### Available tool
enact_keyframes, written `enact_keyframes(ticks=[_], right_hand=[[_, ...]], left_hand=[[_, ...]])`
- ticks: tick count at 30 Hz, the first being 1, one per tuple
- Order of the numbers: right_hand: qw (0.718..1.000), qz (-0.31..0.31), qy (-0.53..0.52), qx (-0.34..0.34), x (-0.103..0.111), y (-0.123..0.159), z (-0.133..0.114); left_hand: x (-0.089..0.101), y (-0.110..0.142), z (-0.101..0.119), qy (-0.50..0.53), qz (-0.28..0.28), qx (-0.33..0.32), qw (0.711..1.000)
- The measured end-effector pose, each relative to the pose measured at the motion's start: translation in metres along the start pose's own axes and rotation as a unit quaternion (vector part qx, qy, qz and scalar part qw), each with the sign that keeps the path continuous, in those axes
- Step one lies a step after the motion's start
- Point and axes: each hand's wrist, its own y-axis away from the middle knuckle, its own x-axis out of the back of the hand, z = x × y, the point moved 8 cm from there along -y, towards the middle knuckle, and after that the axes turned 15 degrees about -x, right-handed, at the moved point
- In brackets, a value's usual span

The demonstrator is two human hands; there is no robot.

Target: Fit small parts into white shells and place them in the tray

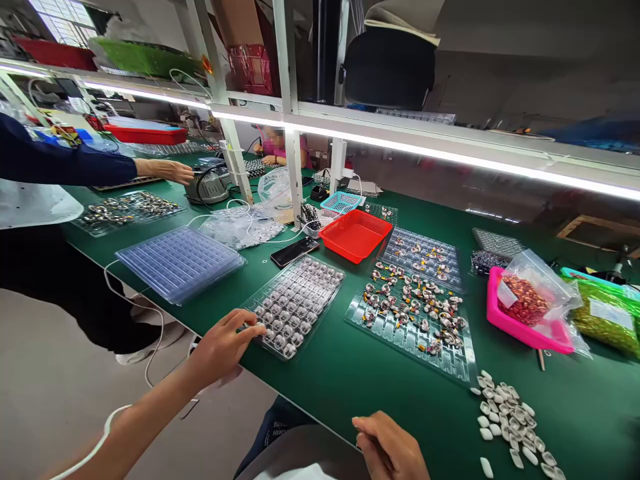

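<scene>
My left hand reaches over the near left edge of a clear tray filled with rows of small rounded whitish pieces. Its thumb and forefinger are drawn together at the pieces there; whatever lies between the fingertips is hidden. Low at the table's front edge is my right hand, fingers curled and thumb against the forefinger, and I cannot make out anything in it. To the right of the filled tray, another clear tray carries many small electronic parts with wires. Small white oval shells lie loose right of my right hand.
Behind the trays stand a red basket and a phone. Stacked empty trays lie left. A pink bin with bagged red parts is at right. A co-worker's arm extends from the left. A lit shelf overhangs the table.
</scene>
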Motion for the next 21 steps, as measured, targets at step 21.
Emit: enact_keyframes(ticks=[21], right_hand=[[0.997,-0.043,0.014,-0.055,0.025,-0.005,-0.009]], left_hand=[[0.013,-0.006,0.007,0.132,0.022,0.066,0.989]])
